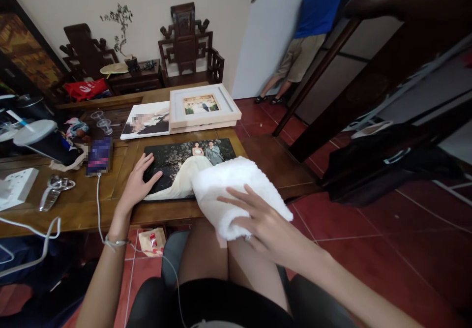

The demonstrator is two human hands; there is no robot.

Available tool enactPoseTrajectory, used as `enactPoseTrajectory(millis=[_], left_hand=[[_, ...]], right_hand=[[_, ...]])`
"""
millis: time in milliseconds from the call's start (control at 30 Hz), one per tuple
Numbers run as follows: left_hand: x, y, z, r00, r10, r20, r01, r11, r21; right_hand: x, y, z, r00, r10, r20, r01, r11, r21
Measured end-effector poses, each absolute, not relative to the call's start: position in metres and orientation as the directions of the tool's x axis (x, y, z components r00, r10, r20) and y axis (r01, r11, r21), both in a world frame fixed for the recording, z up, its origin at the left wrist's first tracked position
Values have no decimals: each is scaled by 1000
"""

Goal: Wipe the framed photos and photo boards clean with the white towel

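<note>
A dark wedding photo panel [173, 165] lies flat near the front edge of the wooden table. My left hand [139, 183] rests on its left end, fingers spread. In my right hand [258, 220] is a white fluffy cloth [236, 183], gripped between the thumb and fingers at its near side. The cloth covers the panel's right front corner and hangs past the table edge above my lap. Part of the panel under the cloth is hidden.
Behind the panel lie a white framed photo [230, 103] and a photo print [129, 127]. To the left are a charging phone [99, 155], a clear hair claw [55, 190], a white power strip [18, 188] and a lidded cup [44, 141]. A person [306, 47] stands at the back right.
</note>
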State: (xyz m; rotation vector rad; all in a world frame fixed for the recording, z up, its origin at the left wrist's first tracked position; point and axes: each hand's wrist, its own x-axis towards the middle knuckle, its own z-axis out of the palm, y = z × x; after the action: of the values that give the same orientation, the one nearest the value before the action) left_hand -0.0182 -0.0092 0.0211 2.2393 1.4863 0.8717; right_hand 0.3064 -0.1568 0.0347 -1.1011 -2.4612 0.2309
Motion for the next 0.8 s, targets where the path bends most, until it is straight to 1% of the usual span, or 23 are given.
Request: enactPoseTrajectory(millis=[100, 267, 367, 433, 500, 667, 733, 800], left_hand=[[-18, -10, 22, 297, 897, 328, 696, -438, 569], [-19, -9, 22, 298, 895, 333, 653, -445, 612], [-20, -8, 20, 286, 898, 334, 648, -438, 622], [-21, -7, 18, 279, 900, 334, 655, -433, 619], [-21, -6, 16, 281, 900, 333, 658, -434, 616], [-24, -4, 13, 309, 887, 345, 676, -459, 576], [-25, -4, 11, 319, 881, 350, 684, -469, 559], [-26, -3, 10, 329, 877, 351, 686, -477, 550]], right_hand=[[309, -120, 39, -572, 764, 297, 683, 645, -344], [310, -14, 38, -491, 817, 301, 781, 567, -264], [309, 16, 37, -451, 839, 304, 812, 528, -251], [309, 8, 34, -450, 839, 306, 817, 525, -239], [311, -19, 29, -476, 821, 316, 803, 552, -224], [312, -122, 22, -578, 716, 391, 700, 681, -213], [312, -147, 25, -612, 688, 390, 666, 714, -215], [313, -150, 29, -631, 684, 367, 651, 724, -230]])
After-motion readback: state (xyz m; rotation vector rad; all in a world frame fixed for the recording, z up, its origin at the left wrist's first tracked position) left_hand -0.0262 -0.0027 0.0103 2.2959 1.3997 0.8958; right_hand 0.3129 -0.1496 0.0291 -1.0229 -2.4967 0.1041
